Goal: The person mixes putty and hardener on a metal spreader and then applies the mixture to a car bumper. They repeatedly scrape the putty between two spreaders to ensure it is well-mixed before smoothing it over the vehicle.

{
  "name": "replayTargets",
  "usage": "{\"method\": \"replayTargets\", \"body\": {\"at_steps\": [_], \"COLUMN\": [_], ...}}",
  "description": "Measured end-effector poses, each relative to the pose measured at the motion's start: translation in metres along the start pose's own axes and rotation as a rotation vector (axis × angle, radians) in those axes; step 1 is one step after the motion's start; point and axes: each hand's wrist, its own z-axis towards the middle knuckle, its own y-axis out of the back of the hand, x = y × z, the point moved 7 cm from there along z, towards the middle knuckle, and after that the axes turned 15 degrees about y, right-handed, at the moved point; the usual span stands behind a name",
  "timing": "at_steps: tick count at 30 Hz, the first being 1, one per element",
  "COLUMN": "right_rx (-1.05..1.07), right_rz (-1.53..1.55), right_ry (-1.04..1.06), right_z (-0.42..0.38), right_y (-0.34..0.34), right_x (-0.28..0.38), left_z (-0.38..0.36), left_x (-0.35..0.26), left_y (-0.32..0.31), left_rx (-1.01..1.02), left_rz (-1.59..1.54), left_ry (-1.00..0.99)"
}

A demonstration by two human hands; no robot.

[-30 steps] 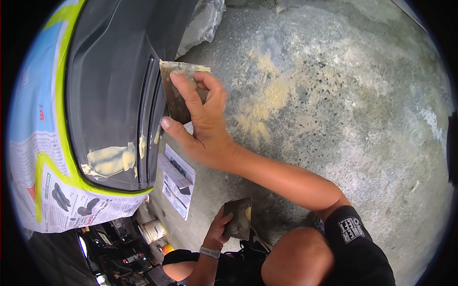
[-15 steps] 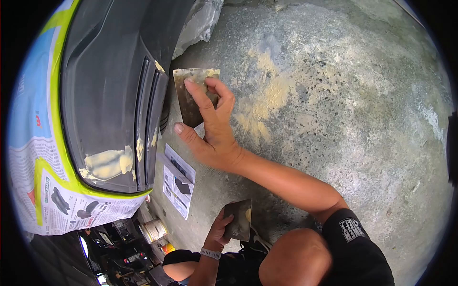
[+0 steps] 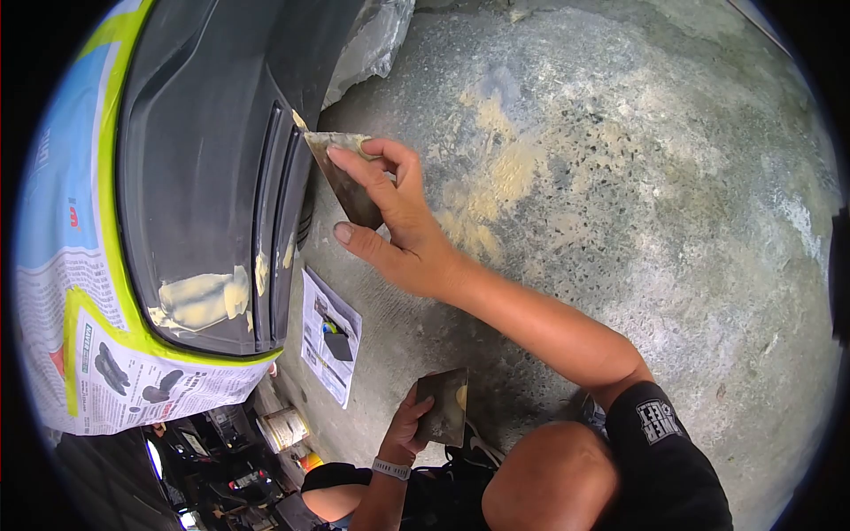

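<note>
My right hand [image 3: 398,212] grips a thin metal putty spreader [image 3: 350,190], fingers pressed on its face. The spreader's upper left corner meets the ridged edge of a black car bumper [image 3: 204,150], close to a small filler smear [image 3: 299,119]. Low in view, my left hand [image 3: 407,423] holds a second flat metal plate [image 3: 441,409] with a dab of beige filler near one edge. A larger patch of beige filler [image 3: 204,299] covers the bumper's lower corner.
Yellow-green masking tape [image 3: 104,159] and newspaper [image 3: 133,389] border the bumper. A printed leaflet [image 3: 323,367] lies on the stained concrete floor [image 3: 637,221]. A tub [image 3: 285,428] stands lower left, beside dark clutter. Clear plastic sheeting [image 3: 376,44] hangs at the top.
My right hand has moved the spreader left and tilted it, bringing its corner to the bumper's edge. The leaflet's raised flap has shifted. My left hand stays put.
</note>
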Motion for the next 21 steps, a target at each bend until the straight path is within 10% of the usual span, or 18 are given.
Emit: {"method": "replayTargets", "body": {"at_steps": [21], "right_rx": [-0.06], "right_rz": [-0.366], "right_ry": [0.201], "right_z": [-0.003], "right_y": [-0.009], "right_x": [-0.001], "left_z": [0.0], "left_x": [-0.003], "left_y": [-0.003], "left_rx": [0.039], "left_rz": [-0.012], "left_ry": [-0.004]}}
